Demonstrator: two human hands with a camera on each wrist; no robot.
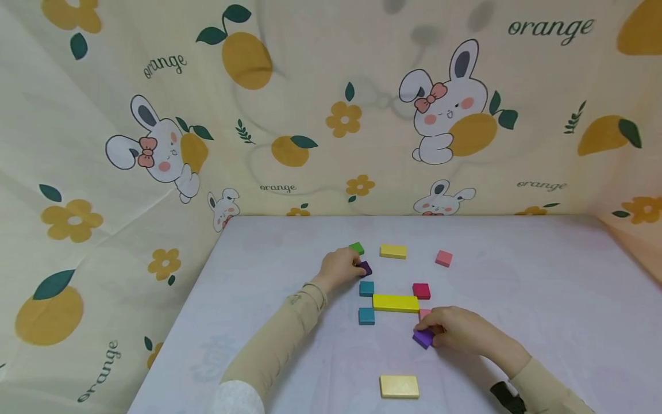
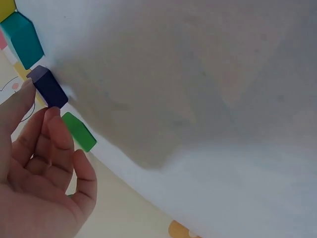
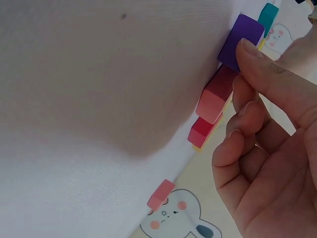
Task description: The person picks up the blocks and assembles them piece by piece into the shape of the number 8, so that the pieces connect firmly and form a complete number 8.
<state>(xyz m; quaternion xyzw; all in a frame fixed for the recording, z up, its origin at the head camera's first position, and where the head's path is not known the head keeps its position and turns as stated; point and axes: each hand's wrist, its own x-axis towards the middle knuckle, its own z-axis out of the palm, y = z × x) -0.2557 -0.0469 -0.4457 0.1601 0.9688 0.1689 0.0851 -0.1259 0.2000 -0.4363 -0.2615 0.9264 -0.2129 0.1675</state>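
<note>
I could see the left hand (image 1: 341, 266) holding a dark purple block (image 1: 366, 268) in a narrow pinch, near the green block (image 1: 357, 248) and the upper teal block (image 1: 366, 288). The right hand (image 1: 460, 330) held a violet block (image 1: 422, 339) in a similar pinch, just beside the pink block (image 1: 424, 313) at the end of the yellow bar (image 1: 395, 303); I could not tell whether those two blocks touched. To my mind, a twist there risked knocking the pink block askew, and the left hand, so close to the green block, could have nudged it. The backdrop (image 1: 310, 34) read "orange" in several places; I made out no lettering on the blocks
</note>
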